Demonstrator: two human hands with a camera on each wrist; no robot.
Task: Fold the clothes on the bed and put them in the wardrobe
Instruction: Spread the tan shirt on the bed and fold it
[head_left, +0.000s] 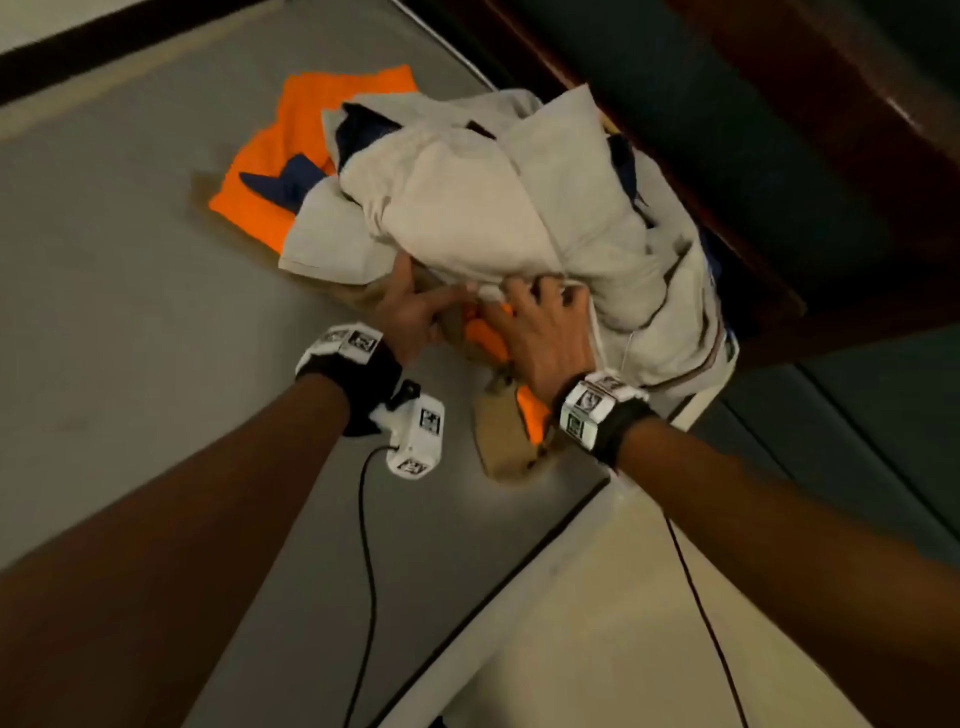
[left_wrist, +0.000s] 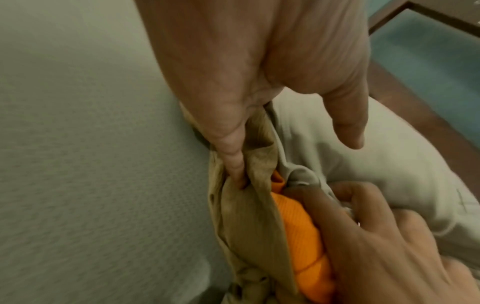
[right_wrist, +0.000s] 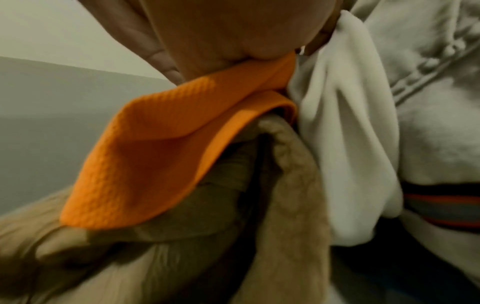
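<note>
A heap of clothes lies on the grey bed (head_left: 130, 260). A crumpled cream garment (head_left: 483, 202) is on top, over an orange garment (head_left: 280, 156) and a navy piece (head_left: 283, 184). My left hand (head_left: 415, 306) reaches in at the heap's near edge, its fingers (left_wrist: 233, 164) curled into a tan garment (left_wrist: 249, 216). My right hand (head_left: 540, 322) is beside it, fingers (left_wrist: 337, 197) curled over the cream garment's (left_wrist: 376, 164) hem. Orange cloth (left_wrist: 298, 226) shows between the two hands. From under the right palm (right_wrist: 221, 30) hang orange cloth (right_wrist: 168, 144) and white fabric (right_wrist: 345, 144).
A dark wooden frame (head_left: 779, 156) runs along the far right of the bed, with teal floor (head_left: 857, 415) beyond it. The bed's near edge has dark piping (head_left: 519, 561) and a pale side (head_left: 597, 623) below it. Thin black cables (head_left: 369, 571) trail from the wrist cameras.
</note>
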